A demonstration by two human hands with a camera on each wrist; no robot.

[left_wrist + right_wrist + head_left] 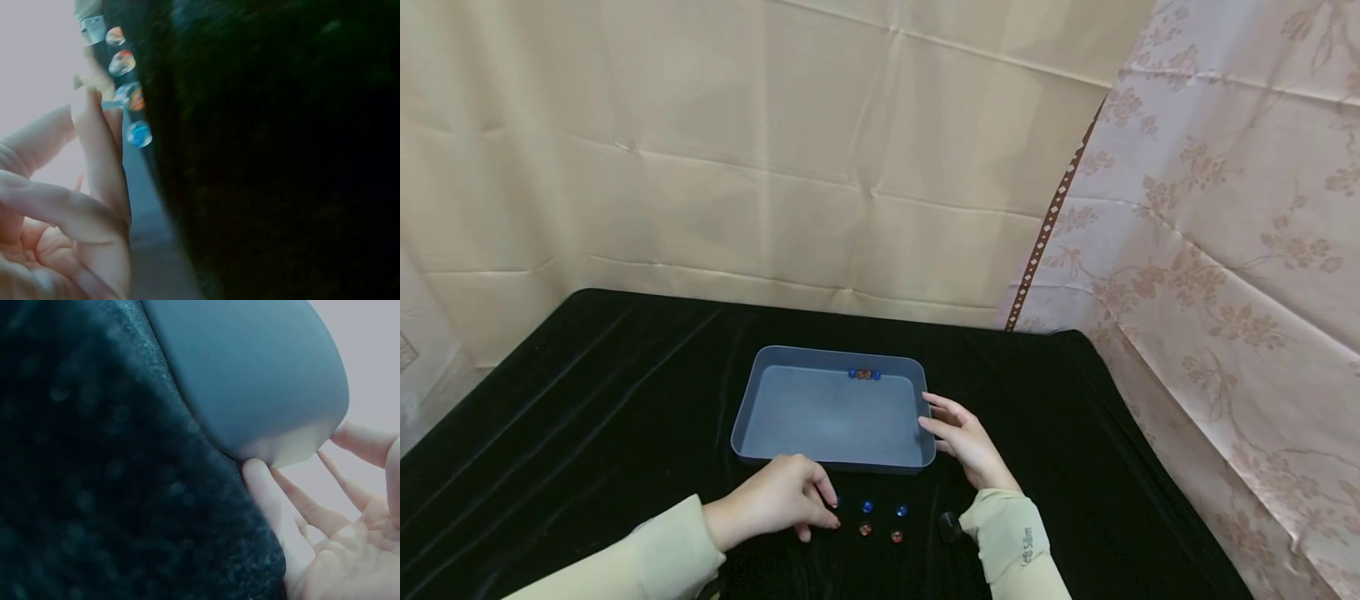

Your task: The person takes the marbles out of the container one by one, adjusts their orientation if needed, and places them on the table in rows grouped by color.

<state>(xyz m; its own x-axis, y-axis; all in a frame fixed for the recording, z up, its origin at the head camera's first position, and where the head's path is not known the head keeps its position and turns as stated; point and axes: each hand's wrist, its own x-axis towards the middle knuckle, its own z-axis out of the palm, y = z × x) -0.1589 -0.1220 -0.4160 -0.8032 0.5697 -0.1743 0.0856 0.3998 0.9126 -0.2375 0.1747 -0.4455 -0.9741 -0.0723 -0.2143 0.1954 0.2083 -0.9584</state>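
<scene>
Low at frame centre, marbles (867,506) are flanked by the left hand (777,497); whether one is pinched is unclear. The tray (827,421) is touched by the right hand (966,440), fingers extended; neighbouring marbles should be avoided.

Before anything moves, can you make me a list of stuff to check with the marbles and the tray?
1. Tray flat on the black cloth: ok, it looks level.
2. Right hand at the tray: ok, it touches the right end.
3. Marbles inside lined up: ok, a row of four marbles sits by the far wall, blue at both ends.
4. Marbles in front spaced apart: ok, two blue marbles and two orange marbles show gaps.
5. Left hand gripping a marble: cannot tell, its fingertips hide that.
</scene>
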